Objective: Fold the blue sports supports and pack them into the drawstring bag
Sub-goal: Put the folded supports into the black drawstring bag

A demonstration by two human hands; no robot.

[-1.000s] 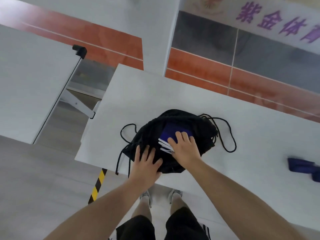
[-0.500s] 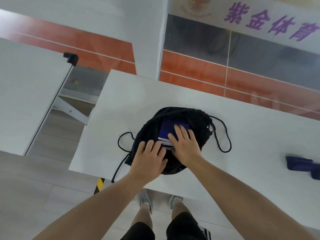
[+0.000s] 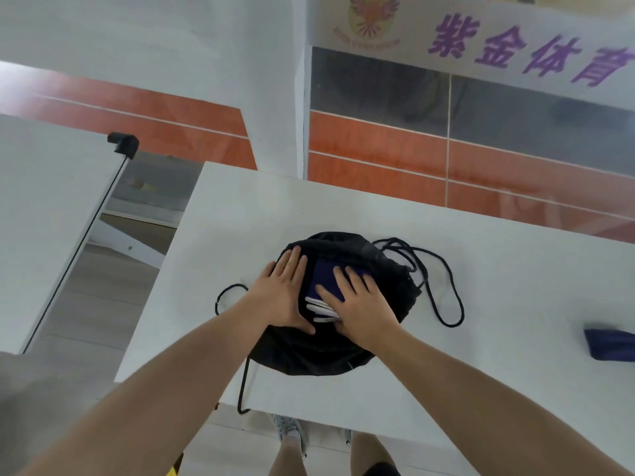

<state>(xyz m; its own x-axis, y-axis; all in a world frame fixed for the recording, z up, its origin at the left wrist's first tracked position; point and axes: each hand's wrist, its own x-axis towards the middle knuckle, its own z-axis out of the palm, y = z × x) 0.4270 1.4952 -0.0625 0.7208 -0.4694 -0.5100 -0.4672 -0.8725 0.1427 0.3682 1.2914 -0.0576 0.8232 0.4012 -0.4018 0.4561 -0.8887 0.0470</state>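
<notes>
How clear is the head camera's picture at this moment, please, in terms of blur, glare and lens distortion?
Head view: the white table bows outward from the wide-angle lens; the purple lettering on the wall sign is smeared by motion blur; light is soft, with only faint shadows beside the black drawstring bag; the left hand and right hand are fairly sharp; the glossy orange wall band shows hazy reflections.

Folded blue supports (image 3: 326, 280) sit inside the open black drawstring bag (image 3: 388, 269); another (image 3: 608, 343) lies apart.

Folded supports (image 3: 324, 276) in bag (image 3: 347, 359) on table (image 3: 515, 269)
</notes>
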